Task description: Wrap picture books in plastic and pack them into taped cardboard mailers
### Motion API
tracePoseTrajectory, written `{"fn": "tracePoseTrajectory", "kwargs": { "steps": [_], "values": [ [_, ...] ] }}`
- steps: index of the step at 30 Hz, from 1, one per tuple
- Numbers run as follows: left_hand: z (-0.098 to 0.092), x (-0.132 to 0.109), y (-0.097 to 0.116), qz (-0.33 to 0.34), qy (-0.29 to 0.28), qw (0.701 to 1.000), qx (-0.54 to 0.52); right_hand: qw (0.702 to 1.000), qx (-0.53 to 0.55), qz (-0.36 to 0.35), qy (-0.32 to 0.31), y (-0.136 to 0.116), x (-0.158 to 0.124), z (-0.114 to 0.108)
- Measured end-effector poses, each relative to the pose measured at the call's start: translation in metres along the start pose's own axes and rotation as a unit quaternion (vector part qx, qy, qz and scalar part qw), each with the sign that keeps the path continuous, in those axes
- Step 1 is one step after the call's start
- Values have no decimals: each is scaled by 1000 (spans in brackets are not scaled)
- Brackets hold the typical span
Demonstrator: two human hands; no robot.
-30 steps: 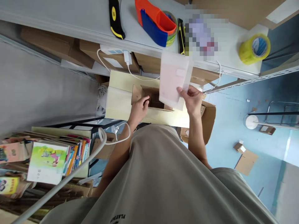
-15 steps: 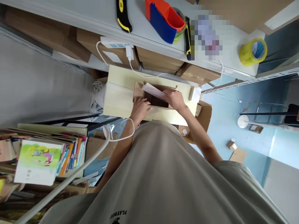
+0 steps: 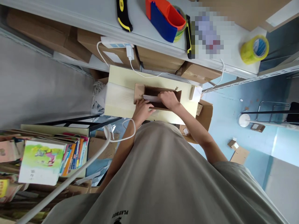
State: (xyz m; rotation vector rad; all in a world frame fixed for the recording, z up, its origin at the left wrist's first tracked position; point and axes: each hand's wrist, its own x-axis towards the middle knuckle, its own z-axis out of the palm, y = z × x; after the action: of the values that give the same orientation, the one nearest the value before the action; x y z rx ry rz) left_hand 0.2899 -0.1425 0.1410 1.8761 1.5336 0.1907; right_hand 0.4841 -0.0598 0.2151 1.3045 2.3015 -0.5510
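An open-topped brown cardboard box (image 3: 138, 93) sits on a pale yellow tabletop (image 3: 121, 74). My left hand (image 3: 143, 110) grips its near left edge, fingers over the rim and thumb apart along the near side. Inside the box lies a white flat piece (image 3: 150, 98), low between the walls; its exact kind I cannot make out. My right hand (image 3: 168, 100) is curled at the box opening, closed on the right end of that piece, with the fingertips hidden. A small white box (image 3: 195, 93) stands at the tabletop's right end.
On the shelf above are a utility knife (image 3: 123, 15), a red and blue tape dispenser (image 3: 163, 23), a second knife (image 3: 188, 37) and a yellow tape roll (image 3: 254, 49). A white cable (image 3: 144, 76) crosses behind the box. Books (image 3: 72, 155) and a white tube (image 3: 77, 169) are at left.
The white piece has gone from slanting above the rim to lying down inside the box. My right hand has shifted slightly left and lower with it; the left hand stays at the edge.
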Motion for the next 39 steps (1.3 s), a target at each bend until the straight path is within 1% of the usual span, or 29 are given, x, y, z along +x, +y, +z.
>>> {"fn": "tracePoseTrajectory", "kwargs": {
  "steps": [4, 7, 10, 13, 15, 17, 20, 22, 23, 25, 26, 29, 31, 33, 34, 36, 39],
  "values": [
    [0, -3, 1, 0, 10, 1000, -8, 1000, 26, 8, -16, -2, 13, 16],
    [-2, -5, 1, 7, 6, 1000, -12, 999, 33, 35, -25, 3, 23, 31],
    [-2, -6, 0, -1, 4, 1000, -11, 996, 58, 66, -34, 6, 32, 43],
    [-3, -7, 0, -10, 2, 1000, -8, 992, 74, 98, -39, 7, 29, 48],
    [-5, -8, 1, -13, 6, 1000, -9, 990, 87, 111, -5, 10, 19, 50],
    [-6, -10, 3, -30, 33, 999, -4, 987, 101, 111, 62, 20, 3, 53],
    [-6, -14, 5, -92, 109, 990, 6, 972, 105, 119, 175, 44, -18, 59],
    [-5, -15, 6, -137, 140, 981, 0, 958, 114, 145, 219, 60, -24, 66],
    [-4, -16, 6, -152, 143, 978, -5, 953, 125, 156, 228, 67, -25, 69],
    [-4, -16, 8, -155, 131, 979, -4, 946, 164, 167, 226, 74, -21, 74],
    [-3, -15, 10, -142, 121, 982, 1, 942, 189, 167, 222, 74, -18, 75],
    [-3, -15, 16, -65, 75, 995, 15, 931, 246, 157, 220, 70, -8, 74],
    [-2, -13, 18, -21, 29, 999, 20, 930, 252, 156, 218, 66, -3, 71],
    [-1, -11, 17, -7, -10, 1000, 20, 931, 247, 161, 217, 67, -2, 69],
    [-1, -10, 16, -11, -18, 1000, 15, 930, 247, 161, 219, 69, -2, 69],
    [-1, -7, 11, -27, -6, 1000, -8, 928, 257, 156, 222, 74, -4, 72],
    [-4, 0, 4, -62, 54, 996, -39, 930, 255, 143, 221, 80, -11, 82]
  ]
}}
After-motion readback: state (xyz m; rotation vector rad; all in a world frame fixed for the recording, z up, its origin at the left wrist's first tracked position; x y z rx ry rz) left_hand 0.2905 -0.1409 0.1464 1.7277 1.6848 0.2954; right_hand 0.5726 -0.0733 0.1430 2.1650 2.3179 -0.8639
